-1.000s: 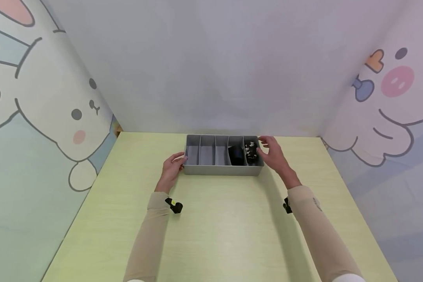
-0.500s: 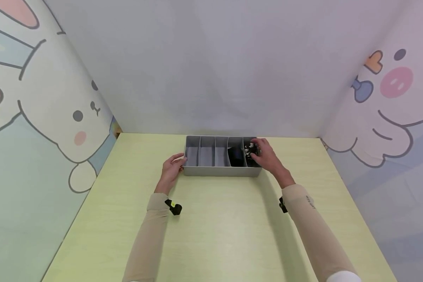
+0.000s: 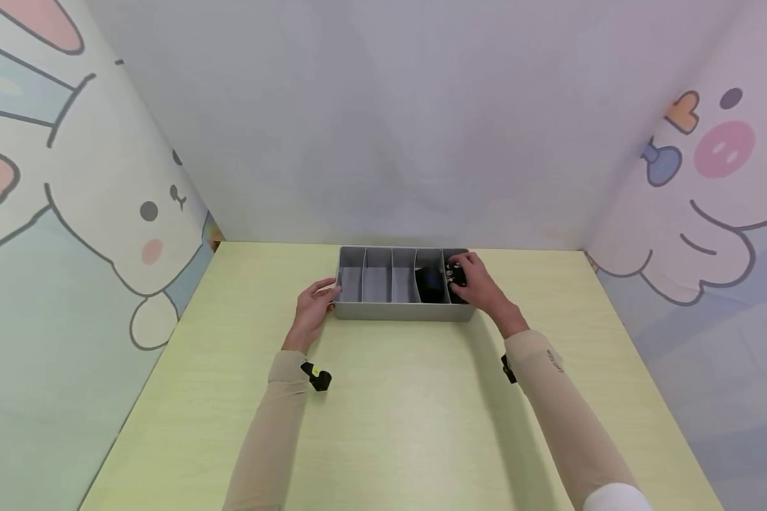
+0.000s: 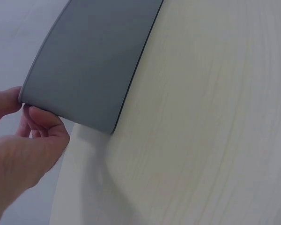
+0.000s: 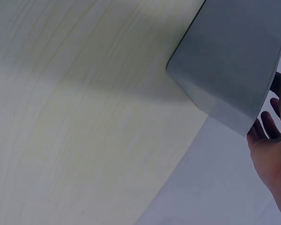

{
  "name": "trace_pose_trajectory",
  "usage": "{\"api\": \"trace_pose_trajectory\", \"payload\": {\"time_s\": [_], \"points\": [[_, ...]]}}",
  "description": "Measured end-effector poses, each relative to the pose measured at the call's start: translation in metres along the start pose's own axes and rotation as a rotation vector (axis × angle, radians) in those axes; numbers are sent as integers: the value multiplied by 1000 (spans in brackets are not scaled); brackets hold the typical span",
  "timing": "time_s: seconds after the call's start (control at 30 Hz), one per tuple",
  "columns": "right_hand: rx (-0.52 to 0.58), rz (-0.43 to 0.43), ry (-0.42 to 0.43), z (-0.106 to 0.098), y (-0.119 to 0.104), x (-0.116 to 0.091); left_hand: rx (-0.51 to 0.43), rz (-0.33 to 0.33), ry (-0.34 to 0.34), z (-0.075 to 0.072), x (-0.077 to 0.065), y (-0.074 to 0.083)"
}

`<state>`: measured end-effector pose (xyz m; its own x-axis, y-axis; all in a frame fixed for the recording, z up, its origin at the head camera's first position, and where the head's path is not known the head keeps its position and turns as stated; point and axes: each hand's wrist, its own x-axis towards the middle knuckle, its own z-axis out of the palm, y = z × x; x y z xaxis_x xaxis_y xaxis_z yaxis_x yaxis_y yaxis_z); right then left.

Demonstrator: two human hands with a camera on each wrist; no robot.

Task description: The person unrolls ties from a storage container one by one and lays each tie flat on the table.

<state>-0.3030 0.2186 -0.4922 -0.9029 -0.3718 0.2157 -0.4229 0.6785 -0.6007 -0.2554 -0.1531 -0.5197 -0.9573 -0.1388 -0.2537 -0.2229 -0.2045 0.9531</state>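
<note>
A grey divided storage box (image 3: 404, 311) sits toward the back of the table, with several compartments side by side. My left hand (image 3: 311, 306) pinches the box's left end; in the left wrist view its thumb is at the rim and the other fingers are curled against the end wall. Over the rightmost compartment, my right hand (image 3: 479, 285) curls its fingers and thumb round a black bundle with a white pattern (image 3: 455, 274), which it partly covers. A plain dark bundle (image 3: 430, 284) lies in the neighbouring compartment. The right wrist view shows my right hand behind the box rim.
The pale wooden table (image 3: 396, 419) ends at a plain light backdrop (image 3: 383, 128) just behind the box. Cartoon-printed panels (image 3: 102, 213) flank it on both sides. Each sleeve cuff carries a small black device (image 3: 317, 377).
My right hand has moved left from the box's right edge and come down over the rightmost compartment, its fingers now round the patterned bundle. The left hand has stayed at the left end.
</note>
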Motion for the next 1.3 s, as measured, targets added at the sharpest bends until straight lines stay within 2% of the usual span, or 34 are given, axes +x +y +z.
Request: {"api": "trace_pose_trajectory", "payload": {"time_s": [0.3,0.67,0.83,1.03,1.13,1.3], "points": [[-68,-68,-28,5,5,5,-13,8,8,2,-1,1],[-70,-75,-51,6,7,2,-8,5,22,2,-1,1],[-67,-88,-34,9,8,2,-9,5,13,1,-1,1],[-19,-56,-7,13,8,2,15,4,-4,0,-2,2],[-13,-22,-7,14,7,1,25,-3,-6,0,-2,2],[-15,-14,6,16,8,0,31,-5,-6,0,-3,2]]}}
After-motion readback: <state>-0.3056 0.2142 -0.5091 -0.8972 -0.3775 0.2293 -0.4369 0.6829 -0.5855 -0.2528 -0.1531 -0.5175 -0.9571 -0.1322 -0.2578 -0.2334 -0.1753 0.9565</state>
